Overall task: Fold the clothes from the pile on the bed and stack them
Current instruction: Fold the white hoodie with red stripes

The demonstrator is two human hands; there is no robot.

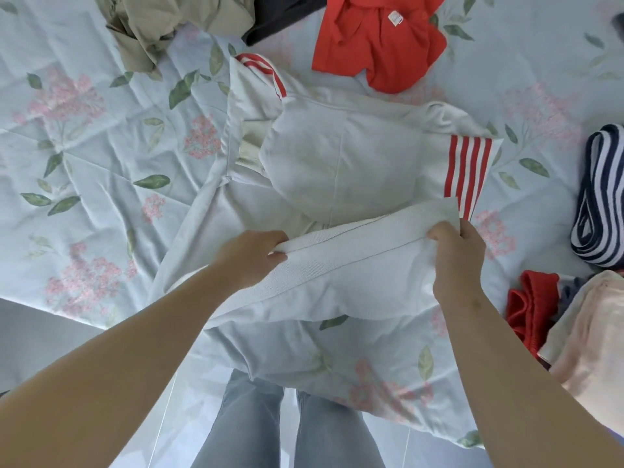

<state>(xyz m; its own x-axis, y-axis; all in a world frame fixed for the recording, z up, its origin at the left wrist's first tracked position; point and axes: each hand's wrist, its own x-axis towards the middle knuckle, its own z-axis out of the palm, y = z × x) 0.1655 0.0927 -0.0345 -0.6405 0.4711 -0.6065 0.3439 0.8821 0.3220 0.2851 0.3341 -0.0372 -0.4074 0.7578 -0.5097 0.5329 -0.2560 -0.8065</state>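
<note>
One white sweatshirt (337,157) with red stripes lies spread in the middle of the bed (84,146), close to its near edge. Its ribbed hem (354,238) is lifted off the sheet and pulled taut between both hands. The left hand (250,255) grips the hem's left end, fingers curled over the top and the thumb under the fold. The right hand (456,261) pinches the hem's right corner, with the fingers bunched around the cloth. The hands are well apart, one at each end of the hem.

Beyond the hem, the body of the sweatshirt lies rumpled on the sheet. One red-striped cuff (467,173) lies flat on the right, just past the right hand. A second striped sleeve (260,67) points toward the far side of the bed.

Three loose garments sit along the far side: a khaki piece (162,18), a dark piece (277,15) and a crumpled red shirt (381,38) with its label showing. By the bed's right edge lies a navy-and-white striped garment (601,197). Nearer the person on that side are a red garment (530,309) and a pale pink one (594,339), touching each other. The sheet is pale blue, printed with pink flowers and green leaves. Legs in light jeans (287,430) stand at the near edge.
</note>
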